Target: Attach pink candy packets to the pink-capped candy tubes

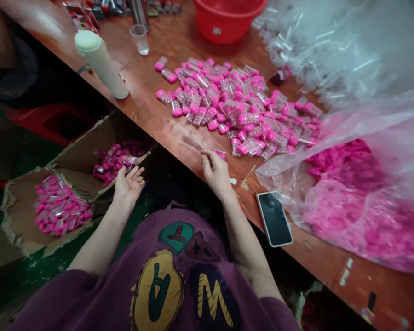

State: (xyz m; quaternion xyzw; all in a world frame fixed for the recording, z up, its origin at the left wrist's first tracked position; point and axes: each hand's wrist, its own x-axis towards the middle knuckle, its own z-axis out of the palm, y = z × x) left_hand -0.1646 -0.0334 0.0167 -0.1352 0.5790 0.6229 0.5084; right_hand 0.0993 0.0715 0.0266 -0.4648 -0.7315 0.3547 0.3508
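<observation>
My left hand (129, 185) is open, palm up and fingers spread, over the near edge of a cardboard box (84, 138) that holds pink-capped pieces (115, 161). At the table's edge my right hand (216, 174) is closed, its fingers curled together. A small pink printed piece (220, 154) shows just beyond its knuckles; whether the fingers grip it is hidden. Past that hand lies a heap of small clear bottles (224, 99) with bright pink caps and small round pellets inside.
More pink-capped pieces (60, 207) fill another box section at left. A phone (275, 219) lies beside a clear bag of pink parts (359, 207). Farther back stand a pale flask (103, 64), plastic cup (140, 40), red basin (227, 23) and clear empties (317, 50).
</observation>
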